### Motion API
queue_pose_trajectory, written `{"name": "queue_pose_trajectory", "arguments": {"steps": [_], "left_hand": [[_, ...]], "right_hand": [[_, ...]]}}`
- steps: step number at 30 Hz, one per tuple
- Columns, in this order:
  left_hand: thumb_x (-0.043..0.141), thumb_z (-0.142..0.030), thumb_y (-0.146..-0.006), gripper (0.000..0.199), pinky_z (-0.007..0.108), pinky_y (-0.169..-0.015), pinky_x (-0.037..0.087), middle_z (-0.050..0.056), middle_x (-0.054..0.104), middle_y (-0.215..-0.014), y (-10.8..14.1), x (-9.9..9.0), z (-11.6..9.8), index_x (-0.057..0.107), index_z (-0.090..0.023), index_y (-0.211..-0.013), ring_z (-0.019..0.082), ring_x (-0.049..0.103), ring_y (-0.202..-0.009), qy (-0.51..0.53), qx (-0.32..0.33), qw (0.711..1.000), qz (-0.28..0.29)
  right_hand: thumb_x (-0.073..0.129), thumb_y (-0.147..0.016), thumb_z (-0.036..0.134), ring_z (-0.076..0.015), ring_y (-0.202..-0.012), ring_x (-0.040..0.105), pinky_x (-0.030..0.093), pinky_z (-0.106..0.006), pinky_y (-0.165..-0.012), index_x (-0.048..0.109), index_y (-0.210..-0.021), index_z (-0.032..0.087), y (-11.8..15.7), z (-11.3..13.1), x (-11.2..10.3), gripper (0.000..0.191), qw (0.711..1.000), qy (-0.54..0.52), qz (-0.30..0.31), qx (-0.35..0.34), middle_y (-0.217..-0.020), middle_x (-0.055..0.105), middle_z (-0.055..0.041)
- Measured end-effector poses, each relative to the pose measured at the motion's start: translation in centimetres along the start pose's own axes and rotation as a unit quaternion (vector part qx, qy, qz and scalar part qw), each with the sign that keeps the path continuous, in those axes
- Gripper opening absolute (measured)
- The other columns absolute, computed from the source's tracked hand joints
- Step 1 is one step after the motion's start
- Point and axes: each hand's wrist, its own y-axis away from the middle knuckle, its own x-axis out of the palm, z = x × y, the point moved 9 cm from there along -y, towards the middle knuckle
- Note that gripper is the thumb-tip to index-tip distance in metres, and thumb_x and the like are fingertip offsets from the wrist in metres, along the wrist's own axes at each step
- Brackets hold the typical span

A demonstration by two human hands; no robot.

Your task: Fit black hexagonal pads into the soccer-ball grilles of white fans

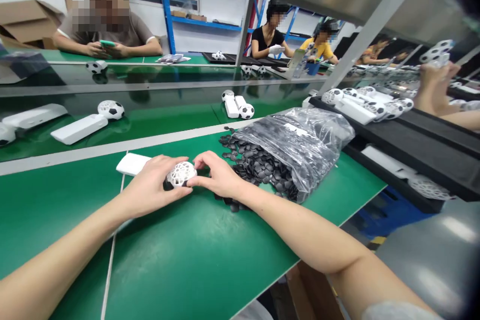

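My left hand [153, 185] is closed around a white device with a football-like lattice ball head [182, 174]. Its white handle [133, 164] sticks out to the left behind that hand. Thumb and forefinger of my right hand [215, 175] pinch at the ball's right side; whether a small piece is between them is hidden. Dark patches show low on the ball, near both thumbs. Beside my right hand, many small black pieces [258, 162] spill from a clear plastic bag [300, 145] onto the green table [168, 260].
Beyond the pale rail, a green conveyor belt [161, 115] carries white devices with black-and-white balls [111, 109]. Black trays [431, 140] with more devices stand at the right. A slanted metal post [375, 25] rises there. Several people sit across the line; another person's hands [435, 80] hold a device.
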Motion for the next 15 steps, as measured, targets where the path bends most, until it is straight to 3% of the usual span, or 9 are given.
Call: {"name": "queue_pose_trajectory", "arguments": {"steps": [4,7,9,12,15], "left_hand": [[0.055,-0.046,-0.075,0.048,0.04,-0.084,0.041,0.009,0.061,-0.103,-0.1,-0.1,-0.1,0.052,-0.017,-0.114,0.026,0.053,-0.094,0.012,-0.004,1.0,-0.012],[0.057,-0.042,-0.074,0.046,0.041,-0.085,0.04,0.009,0.061,-0.102,0.0,-0.3,-0.2,0.053,-0.016,-0.112,0.026,0.053,-0.095,0.017,-0.013,0.999,-0.024],[0.058,-0.041,-0.074,0.047,0.042,-0.086,0.04,0.009,0.06,-0.104,0.2,-0.1,-0.5,0.052,-0.017,-0.114,0.027,0.052,-0.097,0.024,-0.008,1.0,-0.018],[0.058,-0.048,-0.073,0.056,0.046,-0.093,0.034,0.01,0.058,-0.11,0.4,0.5,-0.8,0.048,-0.019,-0.119,0.028,0.05,-0.101,0.021,0.01,1.0,0.006],[0.057,-0.056,-0.072,0.063,0.052,-0.102,0.022,0.011,0.058,-0.11,0.4,0.7,-0.5,0.048,-0.017,-0.12,0.029,0.049,-0.104,0.0,0.018,1.0,0.006]], "right_hand": [[0.068,-0.08,0.022,-0.0153,-0.089,0.056,0.046,-0.025,-0.072,0.049,-0.104,0.02,0.1,0.1,1.0,0.03,0.997,-0.061,0.036,0.021,-0.1,0.057,-0.0019],[0.068,-0.08,0.018,-0.015,-0.088,0.057,0.047,-0.024,-0.071,0.049,-0.105,0.019,-0.1,0.0,1.0,0.032,0.994,-0.09,0.039,0.04,-0.102,0.058,-0.0022],[0.066,-0.081,0.02,-0.0144,-0.085,0.058,0.047,-0.023,-0.07,0.053,-0.099,0.018,-0.4,-0.4,0.6,0.022,0.993,-0.087,0.055,0.05,-0.097,0.06,-0.0016],[0.063,-0.085,0.025,-0.0167,-0.084,0.057,0.045,-0.027,-0.075,0.06,-0.087,0.016,-1.1,-1.9,-2.4,0.009,0.991,0.101,0.02,0.081,-0.089,0.061,-0.0029],[0.067,-0.082,0.026,-0.0241,-0.095,0.052,0.043,-0.031,-0.076,0.063,-0.094,0.016,-1.0,-3.9,-6.1,0.016,0.926,0.341,-0.027,0.158,-0.097,0.058,-0.0087]]}}
